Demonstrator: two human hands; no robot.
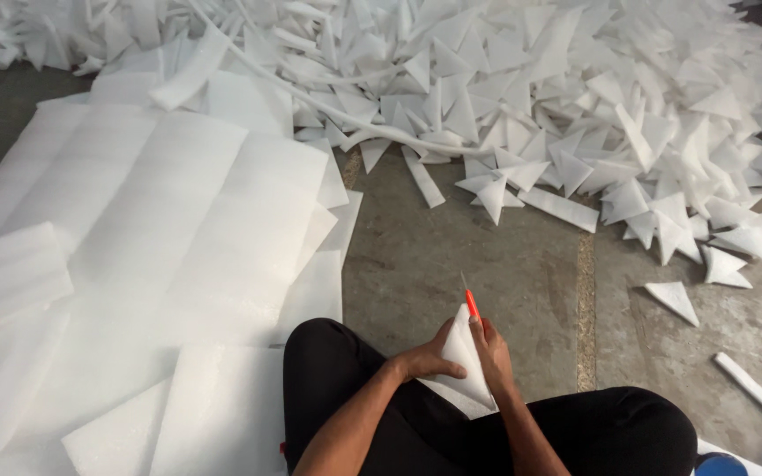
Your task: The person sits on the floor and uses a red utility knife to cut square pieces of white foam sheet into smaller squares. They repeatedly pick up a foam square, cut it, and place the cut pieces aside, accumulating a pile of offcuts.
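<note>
Seated cross-legged on the floor (487,264), a person's left hand (425,361) grips a folded foam triangle (465,357) over the lap while the right hand (494,353) clasps an orange knife (470,302), apparently mid-trim; a steady cut seems due. Sheets (152,229) lie left, cut triangles (575,106) heaped beyond.

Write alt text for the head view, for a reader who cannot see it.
Seen from above, a seated person's left hand and right hand hold a white foam triangle over their lap, the right also gripping an orange-handled cutter. Flat foam sheets lie to the left, and a large heap of cut foam triangles covers the concrete floor ahead.
</note>
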